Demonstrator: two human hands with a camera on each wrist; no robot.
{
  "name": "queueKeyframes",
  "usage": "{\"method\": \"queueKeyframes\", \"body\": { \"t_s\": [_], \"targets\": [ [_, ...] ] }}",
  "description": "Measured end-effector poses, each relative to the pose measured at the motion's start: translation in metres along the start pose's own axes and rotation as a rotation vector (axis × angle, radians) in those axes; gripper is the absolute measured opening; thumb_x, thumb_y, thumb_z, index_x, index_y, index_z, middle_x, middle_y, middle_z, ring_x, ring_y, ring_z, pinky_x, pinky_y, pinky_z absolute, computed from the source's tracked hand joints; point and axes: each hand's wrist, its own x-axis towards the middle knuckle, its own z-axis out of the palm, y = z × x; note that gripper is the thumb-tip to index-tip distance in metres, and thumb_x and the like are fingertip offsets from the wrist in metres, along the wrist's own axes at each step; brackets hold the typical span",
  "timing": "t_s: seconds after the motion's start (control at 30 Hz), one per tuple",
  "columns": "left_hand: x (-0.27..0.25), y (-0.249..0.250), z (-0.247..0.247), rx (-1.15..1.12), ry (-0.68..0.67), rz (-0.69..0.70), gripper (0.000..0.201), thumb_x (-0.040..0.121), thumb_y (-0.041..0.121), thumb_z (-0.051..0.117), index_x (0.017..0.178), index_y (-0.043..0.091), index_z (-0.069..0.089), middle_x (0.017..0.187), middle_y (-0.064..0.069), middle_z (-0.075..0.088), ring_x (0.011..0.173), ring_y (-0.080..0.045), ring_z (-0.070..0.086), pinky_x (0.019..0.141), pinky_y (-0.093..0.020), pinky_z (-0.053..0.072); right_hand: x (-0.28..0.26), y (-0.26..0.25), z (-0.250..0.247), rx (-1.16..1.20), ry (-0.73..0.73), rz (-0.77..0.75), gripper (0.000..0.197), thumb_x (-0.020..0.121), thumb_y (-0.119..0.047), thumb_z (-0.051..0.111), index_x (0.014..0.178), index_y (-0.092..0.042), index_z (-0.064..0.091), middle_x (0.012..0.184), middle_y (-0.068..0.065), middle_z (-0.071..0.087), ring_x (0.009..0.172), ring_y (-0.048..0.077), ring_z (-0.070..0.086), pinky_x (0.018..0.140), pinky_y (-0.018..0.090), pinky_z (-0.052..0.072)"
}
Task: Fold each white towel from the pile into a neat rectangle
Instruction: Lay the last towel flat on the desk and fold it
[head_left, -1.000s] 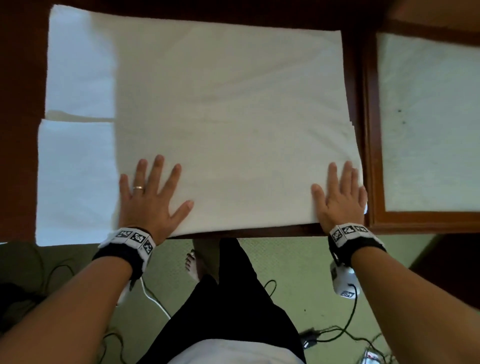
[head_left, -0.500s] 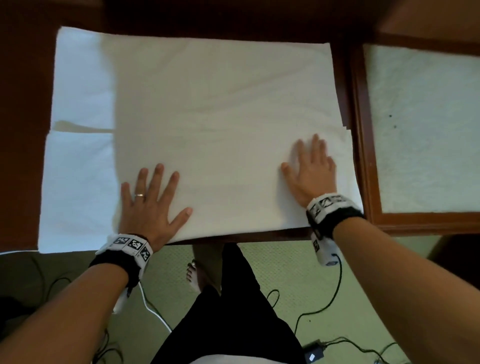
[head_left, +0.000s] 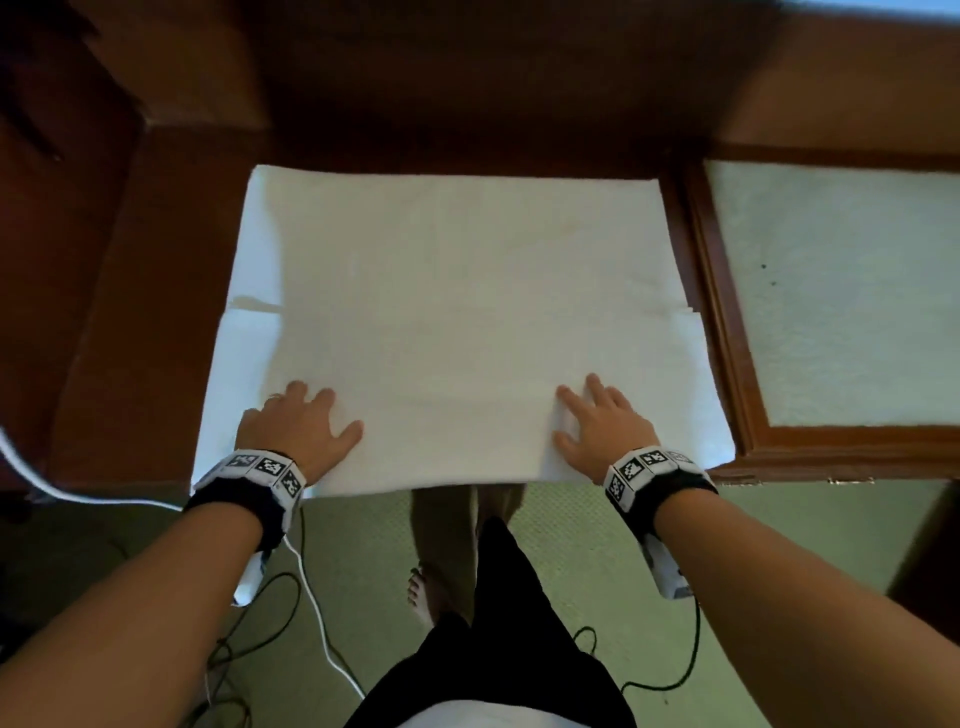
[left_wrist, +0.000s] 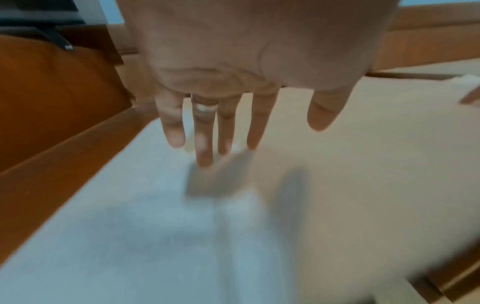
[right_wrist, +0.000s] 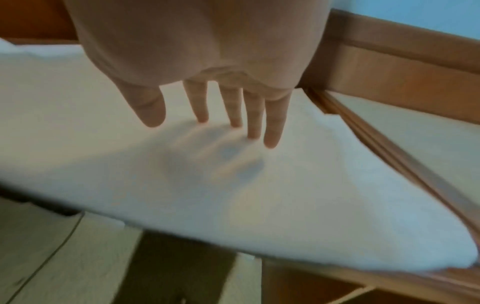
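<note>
A white towel (head_left: 467, 332) lies spread flat on a dark wooden table (head_left: 130, 312), its near edge at the table's front edge. The left hand (head_left: 296, 428) rests at about 7 o'clock on the towel and the right hand (head_left: 597, 428) at about 5 o'clock, both with fingers loosely extended, touching the cloth and gripping nothing. This looks like the smoothing step before a fold; the next move probably calls for pinching the near corners, which lie outside both hands, and carrying them toward 12 o'clock. Compared with a second ago, both hands have drawn inward and lifted from flat pressing to lighter fingertip contact, the right hand having left the towel's right edge.
</note>
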Motion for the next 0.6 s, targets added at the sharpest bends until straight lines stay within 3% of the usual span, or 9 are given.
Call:
{"method": "queueKeyframes", "body": {
  "t_s": [0.07,0.13,0.23,0.33,0.6],
  "targets": [
    [0.001,0.003,-0.021,0.002,-0.071,0.017,0.059,0.094,0.067,0.035,0.133,0.025,0.049,0.137,-0.007,0.051,0.119,-0.03,0.055,0.094,-0.042,0.042,-0.002,-0.004,-0.02,0.023,-0.025,0.012,0.053,0.094,-0.049,0.045,0.143,-0.027,0.042,0.145,0.006,0.041,0.129,0.032,0.047,0.1,0.046,0.047],
    [0.004,0.003,-0.037,-0.055,-0.118,0.05,0.053,0.095,0.065,0.042,0.13,0.026,0.052,0.132,-0.003,0.058,0.116,-0.026,0.058,0.091,-0.038,0.045,-0.001,-0.008,-0.042,0.077,-0.055,0.037,0.05,0.096,-0.045,0.048,0.141,-0.023,0.049,0.142,0.006,0.051,0.127,0.029,0.051,0.103,0.042,0.045],
    [0.011,0.007,-0.066,-0.175,-0.092,0.104,0.052,0.093,0.063,0.05,0.13,0.028,0.055,0.129,-0.001,0.063,0.114,-0.024,0.059,0.097,-0.041,0.049,0.001,-0.013,-0.074,0.105,-0.024,0.056,0.048,0.098,-0.04,0.049,0.142,-0.022,0.05,0.143,0.005,0.053,0.128,0.026,0.052,0.106,0.038,0.043],
    [0.023,0.013,-0.1,-0.25,-0.008,0.133,0.046,0.093,0.06,0.054,0.126,0.027,0.059,0.124,0.0,0.066,0.11,-0.024,0.061,0.096,-0.041,0.05,0.009,-0.018,-0.104,0.133,0.02,0.057,0.043,0.098,-0.037,0.05,0.137,-0.019,0.055,0.136,0.007,0.059,0.123,0.026,0.055,0.103,0.037,0.046],
    [0.081,0.028,-0.155,-0.264,0.063,0.172,0.04,0.095,0.056,0.055,0.119,0.026,0.062,0.116,-0.003,0.068,0.102,-0.025,0.063,0.094,-0.044,0.052,0.066,-0.023,-0.153,0.132,0.059,0.046,0.04,0.099,-0.034,0.05,0.134,-0.017,0.058,0.133,0.008,0.06,0.119,0.028,0.058,0.099,0.037,0.048]
  ]
}}
